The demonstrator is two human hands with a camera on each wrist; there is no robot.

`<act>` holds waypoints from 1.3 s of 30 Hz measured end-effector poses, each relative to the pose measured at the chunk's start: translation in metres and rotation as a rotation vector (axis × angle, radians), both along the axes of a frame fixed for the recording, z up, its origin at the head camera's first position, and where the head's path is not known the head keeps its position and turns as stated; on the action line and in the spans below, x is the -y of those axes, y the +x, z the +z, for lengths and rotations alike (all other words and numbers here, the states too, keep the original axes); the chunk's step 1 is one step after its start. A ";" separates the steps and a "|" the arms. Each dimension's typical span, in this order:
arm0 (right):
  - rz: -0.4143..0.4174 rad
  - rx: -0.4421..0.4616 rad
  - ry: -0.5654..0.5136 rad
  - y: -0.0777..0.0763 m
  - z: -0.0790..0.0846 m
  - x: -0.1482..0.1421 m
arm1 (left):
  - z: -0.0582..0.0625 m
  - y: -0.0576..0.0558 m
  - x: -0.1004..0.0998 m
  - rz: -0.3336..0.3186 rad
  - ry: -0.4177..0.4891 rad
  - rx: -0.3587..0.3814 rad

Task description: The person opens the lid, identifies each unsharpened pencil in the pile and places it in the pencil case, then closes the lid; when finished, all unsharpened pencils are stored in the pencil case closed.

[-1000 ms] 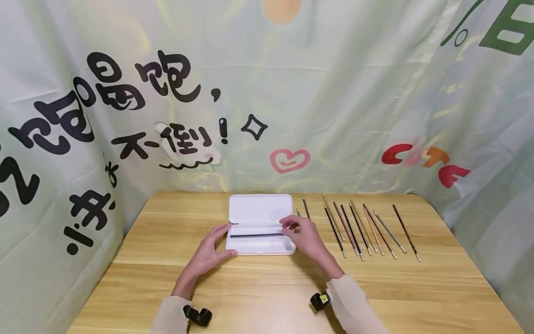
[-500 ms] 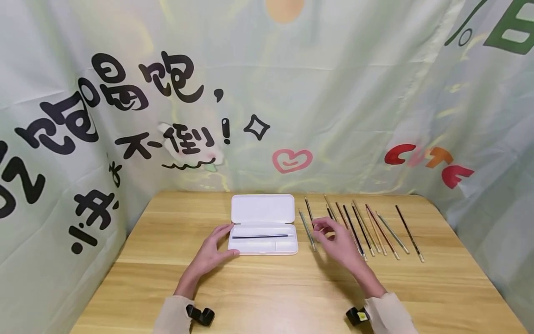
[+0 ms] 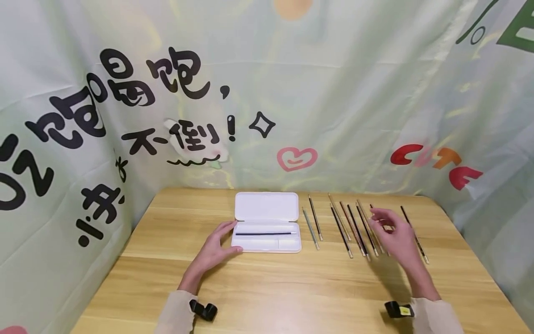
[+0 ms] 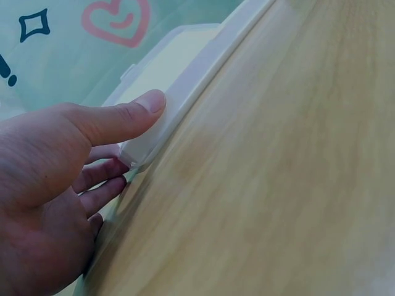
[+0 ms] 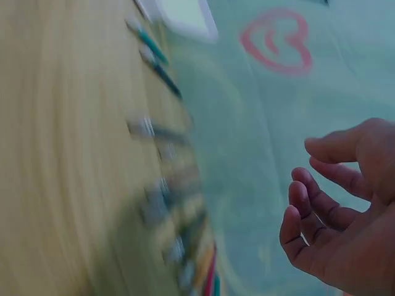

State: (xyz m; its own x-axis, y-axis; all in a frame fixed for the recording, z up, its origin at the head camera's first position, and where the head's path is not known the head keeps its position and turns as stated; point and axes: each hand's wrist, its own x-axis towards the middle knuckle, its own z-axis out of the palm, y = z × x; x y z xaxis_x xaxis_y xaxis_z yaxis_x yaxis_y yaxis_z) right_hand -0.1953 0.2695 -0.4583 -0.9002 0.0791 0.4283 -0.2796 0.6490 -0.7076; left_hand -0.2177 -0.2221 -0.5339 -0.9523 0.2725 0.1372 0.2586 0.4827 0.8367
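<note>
A white pencil case [image 3: 289, 245] lies with its lid [image 3: 267, 206] raised at the back of the table. One dark pencil [image 3: 263, 234] rests lengthwise inside it. My left hand [image 3: 214, 246] holds the case at its left end, the thumb [image 4: 133, 117] on the front rim and the other fingers round the corner. Over the right part of a spread of pencils hovers my right hand [image 3: 392, 232], its fingers loosely bent with nothing between them. It hides parts of several pencils beneath. In the right wrist view the right hand [image 5: 345, 216] appears apart from the blurred pencils.
A teal pencil [image 3: 310, 228] and a dark pencil [image 3: 315, 218] lie just right of the case. Several more pencils [image 3: 342, 232] fan out further right, with a black one [image 3: 415, 234] at the far right. A printed curtain [image 3: 333, 116] hangs behind the wooden table [image 3: 271, 287].
My right hand has left the pencil in the case and moved right, over the spread pencils. The left hand keeps its hold on the case. The head view has shifted slightly.
</note>
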 end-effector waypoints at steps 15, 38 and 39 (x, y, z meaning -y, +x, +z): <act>-0.220 0.236 0.036 0.015 -0.027 -0.105 | -0.002 -0.006 -0.007 -0.031 -0.006 -0.015; -0.342 0.306 0.195 0.013 -0.048 -0.121 | 0.002 0.001 -0.001 -0.002 -0.016 0.020; -0.344 0.306 0.197 0.013 -0.048 -0.121 | 0.002 0.001 -0.002 -0.002 -0.016 0.019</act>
State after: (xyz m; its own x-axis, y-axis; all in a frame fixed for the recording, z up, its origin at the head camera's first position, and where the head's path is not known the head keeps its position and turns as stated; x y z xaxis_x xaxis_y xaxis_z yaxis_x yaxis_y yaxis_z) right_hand -0.1826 0.3910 -0.5063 -0.9227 0.3381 0.1851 0.1758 0.7965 -0.5785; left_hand -0.2171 -0.2203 -0.5323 -0.9543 0.2760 0.1147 0.2436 0.4960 0.8334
